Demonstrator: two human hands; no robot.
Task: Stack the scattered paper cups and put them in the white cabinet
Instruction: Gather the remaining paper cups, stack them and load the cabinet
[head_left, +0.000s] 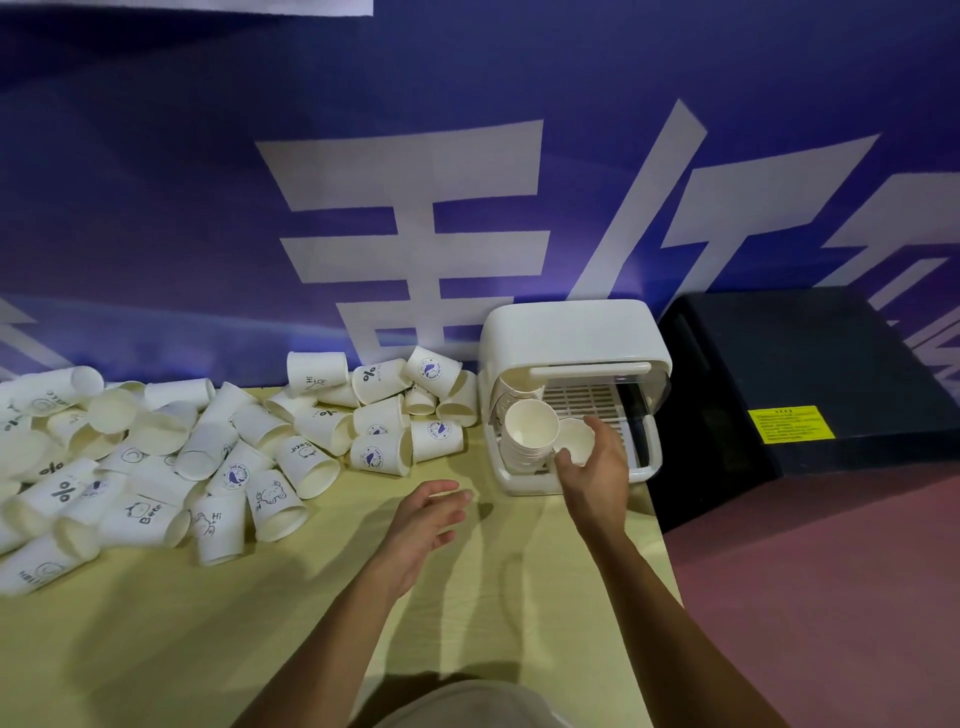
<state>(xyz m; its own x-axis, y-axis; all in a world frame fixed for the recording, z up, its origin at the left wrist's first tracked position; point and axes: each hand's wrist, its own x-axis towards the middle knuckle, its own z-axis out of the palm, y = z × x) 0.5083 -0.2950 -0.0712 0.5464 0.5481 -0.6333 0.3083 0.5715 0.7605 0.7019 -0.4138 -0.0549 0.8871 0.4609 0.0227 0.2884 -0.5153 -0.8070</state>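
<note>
Right grip (592, 467) wrapped round a cup (574, 440) in the cabinet (571, 322) mouth, just beside the stack (530, 431) there, probably for parking upright. Left grip (426, 519) slack, empty, in front of cabinet. Loads of loose cups (208, 457) left of it on the worktop (260, 623).

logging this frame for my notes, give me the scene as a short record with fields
surface: table, pale wood
loose: scattered paper cups, heaped over the table's left and back, many on their sides
storage: white cabinet at the table's right edge, front open
stored: stack of cups inside the cabinet
right: right hand grips a cup at the cabinet opening, beside the stack
left: left hand open above the table, holding nothing
nearby: black box right of the cabinet
</note>
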